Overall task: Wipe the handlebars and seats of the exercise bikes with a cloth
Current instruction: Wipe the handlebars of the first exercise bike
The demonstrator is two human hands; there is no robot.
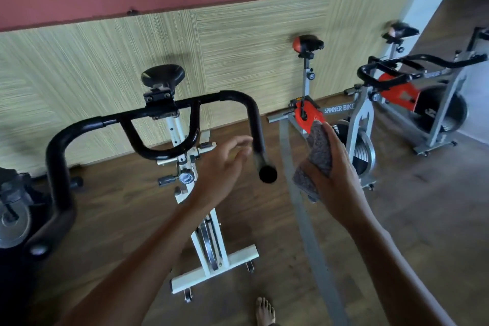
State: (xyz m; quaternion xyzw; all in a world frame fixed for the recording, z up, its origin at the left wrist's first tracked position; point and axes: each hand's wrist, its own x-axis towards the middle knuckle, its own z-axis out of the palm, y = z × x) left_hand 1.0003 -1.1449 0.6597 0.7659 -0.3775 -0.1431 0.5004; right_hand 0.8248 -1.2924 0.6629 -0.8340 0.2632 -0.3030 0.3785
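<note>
A white exercise bike (209, 233) stands in front of me with black handlebars (156, 111) and a black seat (162, 74) behind them. My left hand (221, 167) hovers with relaxed fingers just left of the right handlebar end (267, 173), not gripping it. My right hand (332, 174) grips a crumpled grey cloth (316, 156) to the right of that bar end. A grey "Spinner Bike" with an orange-and-black seat (308, 43) and black handlebars (391, 73) stands at the right.
A third bike (436, 111) with an orange panel stands at the far right by a white pillar. A dark machine (16, 204) sits at the left edge. The wooden floor (423, 206) lies open at the right. My bare foot (264, 311) shows at the bottom.
</note>
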